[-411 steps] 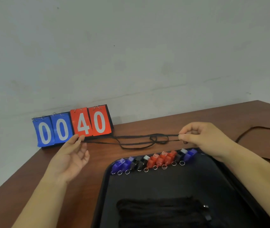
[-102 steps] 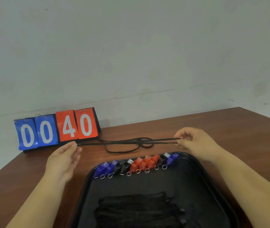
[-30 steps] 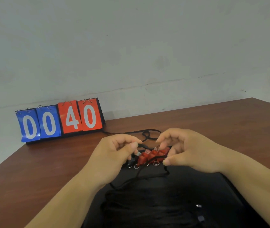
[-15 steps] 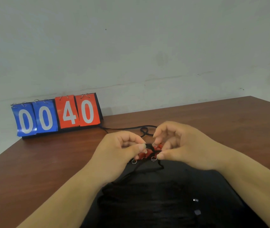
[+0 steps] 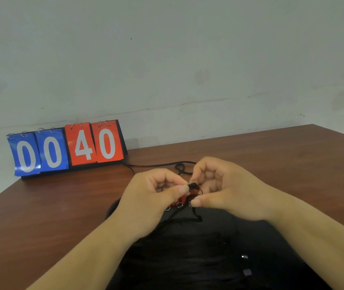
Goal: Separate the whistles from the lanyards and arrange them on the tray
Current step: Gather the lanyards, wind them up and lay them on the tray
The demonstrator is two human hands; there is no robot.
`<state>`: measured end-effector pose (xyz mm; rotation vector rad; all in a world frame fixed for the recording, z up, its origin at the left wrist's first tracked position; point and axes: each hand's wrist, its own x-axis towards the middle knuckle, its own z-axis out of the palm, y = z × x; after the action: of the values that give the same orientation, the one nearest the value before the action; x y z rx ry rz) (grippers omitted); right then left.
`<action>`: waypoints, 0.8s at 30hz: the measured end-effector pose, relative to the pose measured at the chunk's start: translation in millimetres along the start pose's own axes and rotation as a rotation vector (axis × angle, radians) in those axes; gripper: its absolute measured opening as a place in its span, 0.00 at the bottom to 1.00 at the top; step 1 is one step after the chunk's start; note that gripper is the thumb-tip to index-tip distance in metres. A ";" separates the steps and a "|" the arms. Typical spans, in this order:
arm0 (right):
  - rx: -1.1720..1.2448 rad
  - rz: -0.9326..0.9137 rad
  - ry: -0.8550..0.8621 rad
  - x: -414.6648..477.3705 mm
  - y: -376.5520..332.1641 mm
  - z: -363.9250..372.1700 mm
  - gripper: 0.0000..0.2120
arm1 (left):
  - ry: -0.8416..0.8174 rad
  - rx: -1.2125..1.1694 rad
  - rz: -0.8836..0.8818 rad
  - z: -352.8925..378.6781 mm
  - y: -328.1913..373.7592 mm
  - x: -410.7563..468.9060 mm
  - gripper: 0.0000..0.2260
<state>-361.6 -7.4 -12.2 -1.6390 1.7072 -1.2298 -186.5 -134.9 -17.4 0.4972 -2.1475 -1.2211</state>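
The black lanyard (image 5: 194, 186) is a thin, flat, matte cord, bunched here into a small knot-like loop. My left hand (image 5: 152, 197) pinches it between thumb and forefinger. My right hand (image 5: 223, 189) faces it with its fingers curled in round the same loop and its thumb tucked below. The two hands almost touch, and the loop sits in the narrow gap between their fingertips. From there two strands hang down onto the tray (image 5: 271, 237).

All of this is above the tray's far edge. Just under the loop, red whistles (image 5: 184, 198) lie along that edge, mostly hidden by my fingers, with their small metal split rings (image 5: 179, 204) pointing toward the tray's middle. A dark heap of lanyards (image 5: 188, 258) fills the tray's near part.

Beyond the tray's far edge a black cord (image 5: 162, 164) lies on the wooden table (image 5: 62, 206), looped once. It runs off toward the flip scoreboard (image 5: 68, 147), far-left of the tray, which reads 00 40. I cannot tell whether it is the same lanyard.
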 end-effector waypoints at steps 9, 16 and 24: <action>-0.007 -0.042 0.081 -0.9 -3.0 -4.3 0.09 | -0.012 -0.018 -0.028 -1.4 -4.2 1.0 0.06; 0.013 -0.038 0.082 -0.1 -0.8 -5.0 0.08 | -0.031 -0.002 -0.042 -1.6 -7.0 2.2 0.10; 0.069 0.044 0.190 2.6 3.6 -13.0 0.08 | -0.042 0.066 -0.105 -19.7 -2.9 5.1 0.08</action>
<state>-374.8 -6.6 -8.2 -1.4773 1.7803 -1.4459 -177.0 -151.9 -10.7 0.6250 -2.2270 -1.2306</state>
